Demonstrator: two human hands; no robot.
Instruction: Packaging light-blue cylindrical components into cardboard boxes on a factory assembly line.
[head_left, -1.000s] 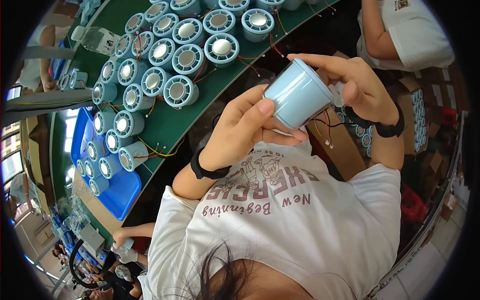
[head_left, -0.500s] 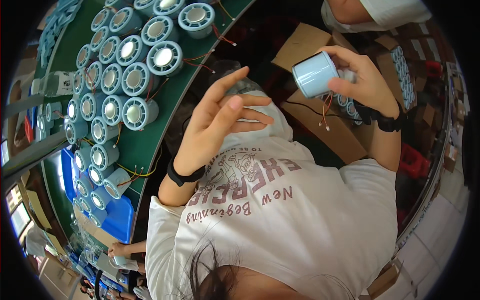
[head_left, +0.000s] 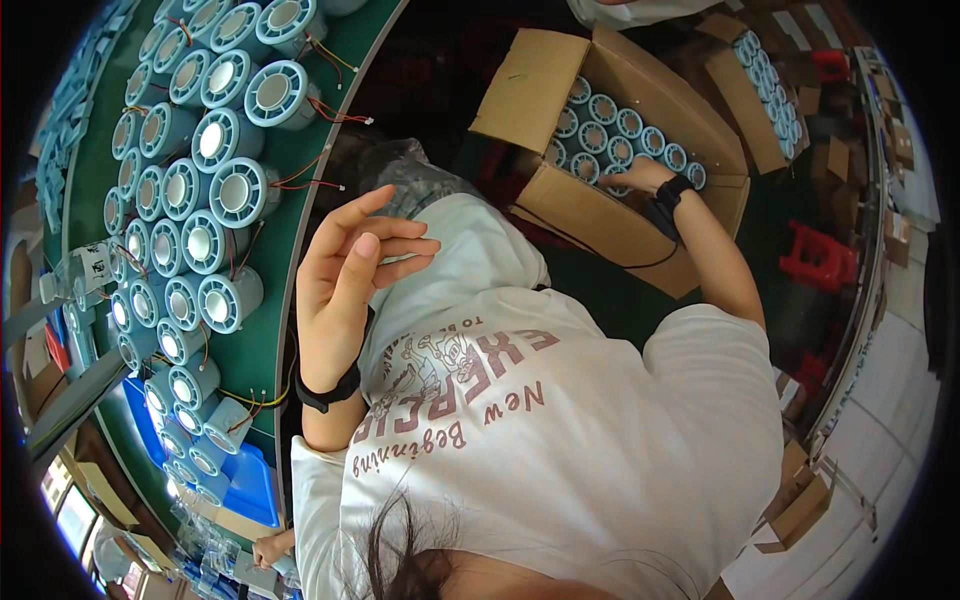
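Note:
My right hand (head_left: pixel 642 176) reaches down into an open cardboard box (head_left: pixel 690 105) at the right. Its fingers are curled at a light blue cylindrical unit there, partly hidden by the hand and the other units. Rows of such units (head_left: pixel 592 136) stand in the box, their round ribbed ends up. My left hand (head_left: pixel 350 280) hovers beside the table edge, fingers stretched and apart, holding nothing. To its left, many light blue units (head_left: pixel 238 192) with silver round centres and thin red, black and yellow wires stand on the green table (head_left: pixel 275 300).
A blue tray (head_left: pixel 250 490) holds units at the table's near end. Further right are another box of units (head_left: pixel 768 95) and a red stool (head_left: pixel 820 258). A person's hand (head_left: pixel 272 548) shows at the lower left. A metal bar (head_left: pixel 85 400) crosses the left side.
My right hand has carried the light blue cylindrical unit down into the box. The view has shifted so the box shows fully. My left hand stays raised with fingers spread.

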